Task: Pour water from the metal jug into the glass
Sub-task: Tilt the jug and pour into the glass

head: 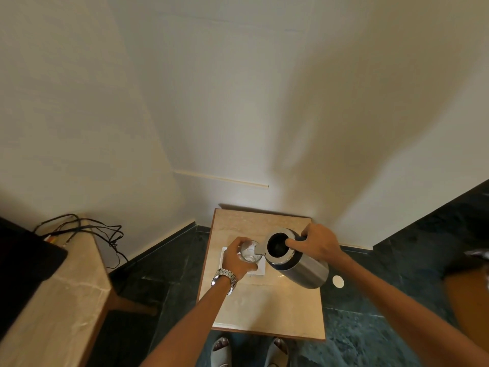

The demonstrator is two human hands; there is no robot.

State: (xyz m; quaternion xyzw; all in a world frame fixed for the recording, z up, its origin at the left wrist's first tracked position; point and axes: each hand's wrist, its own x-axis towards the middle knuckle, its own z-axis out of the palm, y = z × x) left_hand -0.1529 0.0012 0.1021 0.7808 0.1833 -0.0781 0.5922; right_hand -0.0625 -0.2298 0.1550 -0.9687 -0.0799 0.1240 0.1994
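The metal jug (pixel 304 268) is tilted to the left over the small table (pixel 267 311), its spout resting over the rim of the clear glass (pixel 249 251). My right hand (pixel 316 243) grips the jug's dark handle, thumb pressed at the black lid. My left hand (pixel 236 258), with a metal watch on its wrist, wraps around the glass from the left and holds it upright on a white square coaster (pixel 258 270). Whether water is flowing cannot be made out.
A small white round disc (pixel 338 282) shows just right of the jug. A marble-topped bench (pixel 53 300) with a dark device and tangled cables (pixel 87 229) stands at left. Walls close in behind the table. Dark floor and my sandalled feet (pixel 248 350) lie below.
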